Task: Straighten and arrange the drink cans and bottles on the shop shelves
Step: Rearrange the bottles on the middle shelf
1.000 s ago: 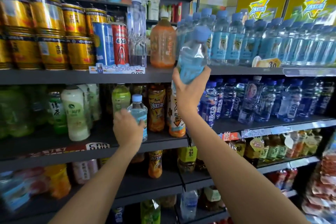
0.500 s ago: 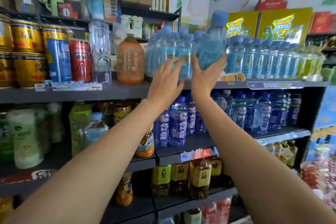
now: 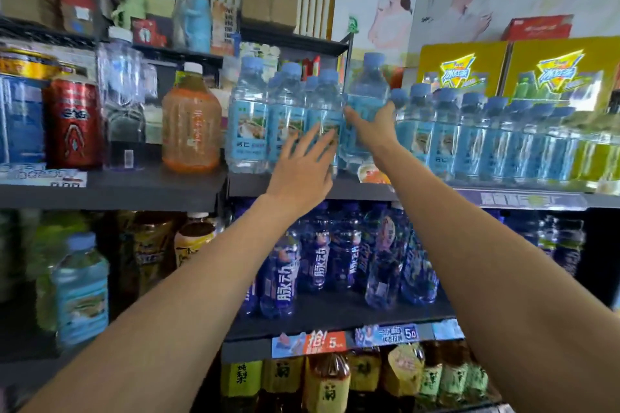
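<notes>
Water bottle (image 3: pixel 367 100), blue cap and blue label, held in the right hand (image 3: pixel 375 132), fingers and thumb wrapped round its lower body. It stands raised above the row of matching water bottles (image 3: pixel 469 137) on the upper shelf (image 3: pixel 335 189), near a gap in that row; likely being slotted in with its own kind. Left hand (image 3: pixel 303 174) spread flat, fingers straight, tips touching the front bottle (image 3: pixel 323 117) just left of the gap; probably steadying or nudging the neighbours aside to make room.

Another bottle of this sort (image 3: pixel 80 288) sits stray on the lower left shelf, among tea drinks.

Writing: water label print too blurred to read. Purple bottles (image 3: pixel 285 285) below carry "脉动". Price tags (image 3: pixel 330 342) show "抢" and "5", another "5.0". Red can (image 3: pixel 72 124), far left; lettering unclear.
</notes>
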